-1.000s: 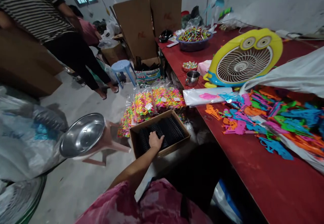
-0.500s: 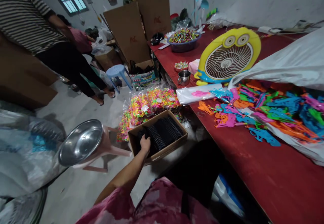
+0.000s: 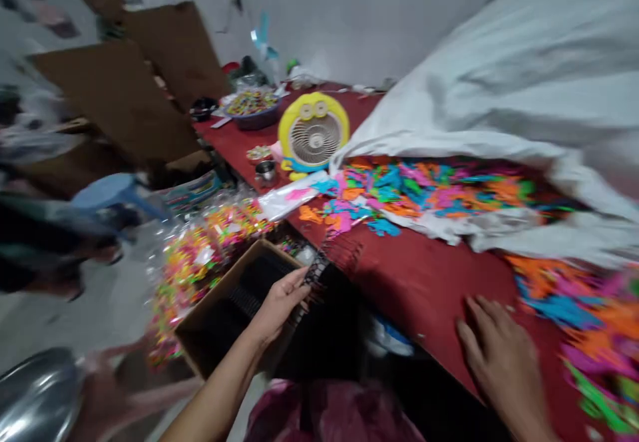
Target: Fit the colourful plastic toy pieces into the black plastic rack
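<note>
My left hand is closed on a thin black plastic strip with a row of holes and comb-like prongs. The strip is held up beside the red table's edge, blurred by motion. Below my left wrist stands an open cardboard box with more black strips stacked inside. My right hand is over the red table, its fingers apart and holding nothing. To its right lie loose bright plastic toy pieces in orange, blue, pink and green.
A white sack spills more coloured pieces on the table. Further back are a yellow fan, a metal cup and a basin. Bags of colourful pieces, a blue stool and a metal bowl are at left.
My left hand has come up out of the box with a black strip and moved toward the table. My right hand has come into view. The view has swung right.
</note>
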Available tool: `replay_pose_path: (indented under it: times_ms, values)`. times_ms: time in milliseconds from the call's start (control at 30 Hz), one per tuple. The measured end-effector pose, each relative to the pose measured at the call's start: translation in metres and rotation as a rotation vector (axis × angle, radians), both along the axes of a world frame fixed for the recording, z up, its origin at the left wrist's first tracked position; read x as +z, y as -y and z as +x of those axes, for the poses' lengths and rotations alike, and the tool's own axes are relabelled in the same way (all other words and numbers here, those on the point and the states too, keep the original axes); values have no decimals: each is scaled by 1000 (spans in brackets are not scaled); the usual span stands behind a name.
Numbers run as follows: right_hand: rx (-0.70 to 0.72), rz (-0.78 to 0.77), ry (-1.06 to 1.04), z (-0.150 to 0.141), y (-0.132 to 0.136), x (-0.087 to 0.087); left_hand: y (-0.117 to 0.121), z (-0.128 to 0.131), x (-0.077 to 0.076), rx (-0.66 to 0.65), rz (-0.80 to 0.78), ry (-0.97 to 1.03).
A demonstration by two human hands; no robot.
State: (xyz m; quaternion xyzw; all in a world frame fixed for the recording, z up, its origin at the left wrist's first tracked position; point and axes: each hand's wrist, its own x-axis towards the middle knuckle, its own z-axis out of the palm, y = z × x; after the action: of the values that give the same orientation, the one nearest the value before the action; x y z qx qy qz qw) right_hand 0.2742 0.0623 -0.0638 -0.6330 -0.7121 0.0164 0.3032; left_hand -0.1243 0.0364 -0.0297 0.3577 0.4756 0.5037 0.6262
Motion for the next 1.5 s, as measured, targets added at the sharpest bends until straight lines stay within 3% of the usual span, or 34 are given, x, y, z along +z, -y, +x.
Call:
replay_pose_path:
  times_ms: [67, 167, 233, 267, 367, 433, 533, 633, 800, 967, 1100, 1233, 1333, 1500]
  values:
    - [-34, 23, -89, -2, 4, 8, -37, 41, 18, -292, 129, -73]
    - [-225, 85, -353, 2, 12, 12, -91, 103, 37, -705, 422, -302]
    - [-322, 129, -497, 7, 18, 10, -122, 140, 43, -924, 560, -495]
    - [-354, 147, -531, 9, 21, 9, -135, 157, 44, -965, 646, -638]
    - [-390, 171, -479, 13, 26, 6, -159, 193, 41, -829, 791, -1060]
    - [-373, 171, -415, 12, 26, 7, -163, 204, 37, -700, 804, -1183]
    - [-325, 152, -381, 11, 25, 9, -147, 205, 28, -534, 810, -1185]
    - [-279, 133, -317, 10, 22, 10, -113, 201, 15, -394, 825, -1164]
    - [-228, 97, -239, 5, 20, 10, -71, 200, -10, -486, 897, -1265]
    - [-232, 94, -351, 16, 28, 15, -69, 199, -19, -538, 910, -1302]
    - [-291, 116, -198, 56, 26, 33, -66, 198, -18, -564, 958, -1271]
    - [-260, 122, 157, 104, -6, 59, -59, 200, -21, -591, 1026, -1244]
    - [-168, 26, 425, 130, -41, 70, -57, 201, -25, -573, 1054, -1250]
    - [-2, -92, 558, 156, -79, 71, -58, 201, -22, -575, 1096, -1270]
